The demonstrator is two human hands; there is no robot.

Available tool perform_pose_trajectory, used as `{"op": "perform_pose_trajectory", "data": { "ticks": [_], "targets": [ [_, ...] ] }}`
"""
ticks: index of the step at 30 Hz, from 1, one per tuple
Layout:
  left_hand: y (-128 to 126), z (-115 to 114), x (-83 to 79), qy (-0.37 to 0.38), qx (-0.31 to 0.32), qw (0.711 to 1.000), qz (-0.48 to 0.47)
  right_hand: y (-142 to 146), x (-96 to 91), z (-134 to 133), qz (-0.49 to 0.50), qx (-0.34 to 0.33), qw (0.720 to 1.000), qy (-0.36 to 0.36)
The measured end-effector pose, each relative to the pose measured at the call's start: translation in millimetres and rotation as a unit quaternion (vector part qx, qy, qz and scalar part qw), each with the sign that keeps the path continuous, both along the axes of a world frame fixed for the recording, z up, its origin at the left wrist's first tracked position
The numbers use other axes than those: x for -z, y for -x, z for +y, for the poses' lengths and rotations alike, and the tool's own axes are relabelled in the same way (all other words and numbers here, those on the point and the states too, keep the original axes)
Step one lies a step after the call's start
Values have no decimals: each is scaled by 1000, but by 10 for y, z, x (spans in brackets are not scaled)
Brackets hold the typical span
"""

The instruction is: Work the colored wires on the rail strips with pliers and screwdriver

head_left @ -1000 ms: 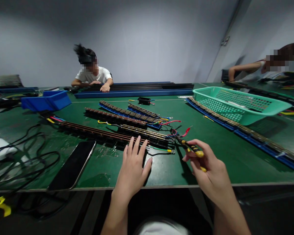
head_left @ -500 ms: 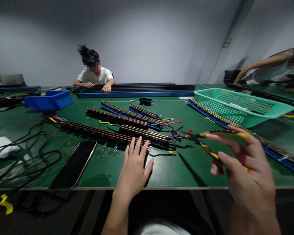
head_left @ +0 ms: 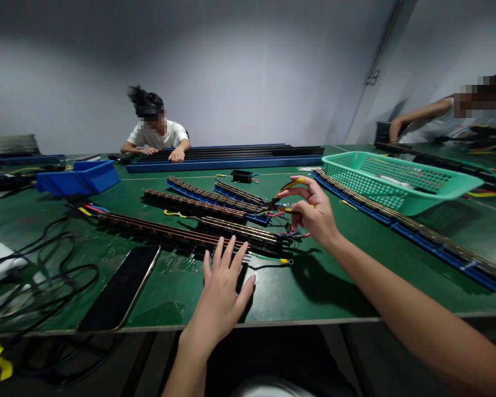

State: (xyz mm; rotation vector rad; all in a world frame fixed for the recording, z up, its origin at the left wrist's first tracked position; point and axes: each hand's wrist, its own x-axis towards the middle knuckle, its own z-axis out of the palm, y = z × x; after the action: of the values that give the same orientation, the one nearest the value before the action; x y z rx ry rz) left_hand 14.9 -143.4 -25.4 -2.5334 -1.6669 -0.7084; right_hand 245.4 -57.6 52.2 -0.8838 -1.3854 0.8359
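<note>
Resting open and splayed, the left hand (head_left: pixel 220 295) touches the near end of the long black rail (head_left: pixel 161 227), while farther out the right hand (head_left: pixel 317 214) grips yellow-black pliers (head_left: pixel 287 188), handles parted, tips near wires (head_left: pixel 277 214) at the blue-based rail (head_left: pixel 209 193).

I hold the yellow-and-black pliers (head_left: pixel 288 188) in my right hand (head_left: pixel 317 214), handles spread, nose pointing left. The long black strip (head_left: pixel 161 227) with copper-coloured rails lies slantwise, its near end at the fingertips of my left hand (head_left: pixel 220 295)
</note>
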Motion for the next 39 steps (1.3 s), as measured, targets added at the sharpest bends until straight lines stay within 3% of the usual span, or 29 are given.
{"op": "perform_pose_trajectory", "data": {
  "ticks": [5, 7, 9, 13, 16, 18, 21, 23, 25, 27, 29, 30, 34, 36, 39],
  "targets": [
    [38, 104, -560, -53, 59, 995, 56, -20, 163, 6, -36, 2, 999, -8],
    [20, 355, -783, -63, 75, 992, 79, 8, 221, -5, -64, 8, 998, -15],
    [-6, 731, -901, -41, 85, 991, 100, 47, 265, -19, -84, 20, 996, -29],
    [-54, 1526, -807, 14, 36, 995, 95, 94, 311, -62, -147, 52, 984, -90],
    [-80, 1856, -603, 25, -20, 997, 77, 67, 341, -81, -226, 49, 961, -149],
    [-80, 1936, -476, 15, -38, 998, 52, 30, 361, -76, -299, 22, 931, -210],
    [-39, 1962, -350, 29, -22, 999, 37, -17, 374, -60, -408, -12, 849, -336],
    [2, 1967, -324, 54, -13, 997, 50, -29, 367, -57, -465, -16, 799, -380],
    [33, 1963, -342, 62, -4, 996, 60, -28, 356, -61, -504, -20, 770, -391],
    [38, 1936, -397, 75, -2, 994, 81, -22, 352, -70, -519, -28, 759, -392],
    [15, 1879, -467, 79, -17, 990, 112, -13, 359, -79, -509, -27, 771, -382],
    [-5, 1842, -501, 76, -24, 989, 128, -5, 366, -83, -489, -20, 790, -369],
    [-97, 1696, -570, 90, -28, 983, 157, 63, 374, -97, -319, 19, 923, -216],
    [-130, 1656, -559, 83, -27, 985, 149, 98, 353, -87, -205, 40, 971, -114],
    [-148, 1646, -514, 69, -19, 988, 136, 93, 284, -40, -47, 43, 998, -3]
  ]
}}
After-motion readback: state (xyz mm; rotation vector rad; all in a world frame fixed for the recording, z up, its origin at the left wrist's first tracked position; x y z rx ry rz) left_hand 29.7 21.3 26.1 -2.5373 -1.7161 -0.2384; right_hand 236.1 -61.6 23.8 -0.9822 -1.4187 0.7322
